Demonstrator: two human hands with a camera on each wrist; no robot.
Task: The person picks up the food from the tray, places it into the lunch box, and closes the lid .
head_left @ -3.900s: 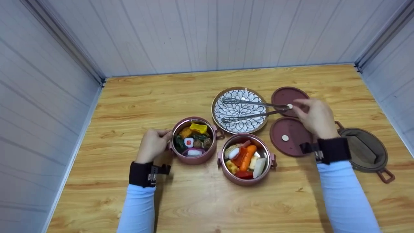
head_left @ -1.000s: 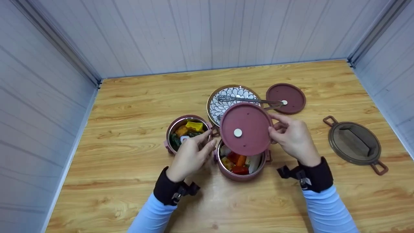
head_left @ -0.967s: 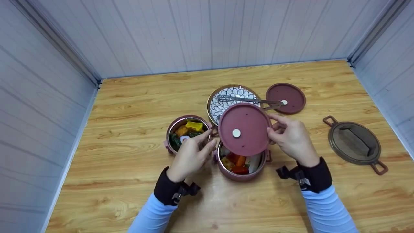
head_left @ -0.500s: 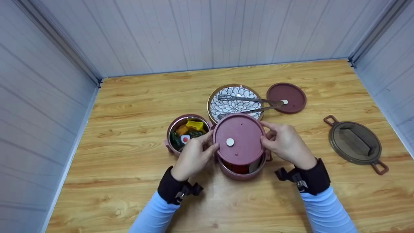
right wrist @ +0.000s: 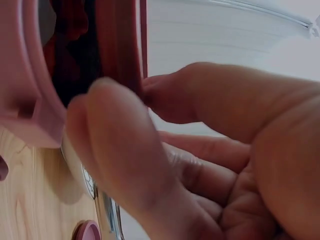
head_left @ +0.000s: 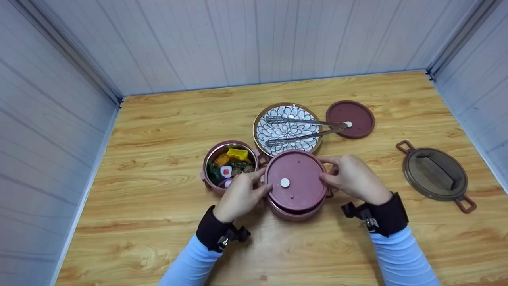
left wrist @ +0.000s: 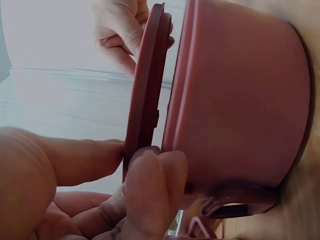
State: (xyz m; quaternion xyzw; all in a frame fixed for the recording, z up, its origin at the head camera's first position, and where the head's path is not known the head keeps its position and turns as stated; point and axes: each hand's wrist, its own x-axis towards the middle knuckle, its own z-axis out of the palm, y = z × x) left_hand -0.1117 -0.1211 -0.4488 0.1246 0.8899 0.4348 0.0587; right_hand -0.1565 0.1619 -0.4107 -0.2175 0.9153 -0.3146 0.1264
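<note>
Pinching pink lid (head_left: 303,169) at opposite edges with left hand (head_left: 240,196) and right hand (head_left: 353,178), white button (head_left: 285,182) facing up. Holding it just over right pot (head_left: 295,218), with a gap showing at the rim in left wrist view. Can see food-filled left pot (head_left: 216,191) alongside, and tongs (head_left: 305,122) lying across petal-patterned plate (head_left: 287,130) and over darker lid (head_left: 355,112).
</note>
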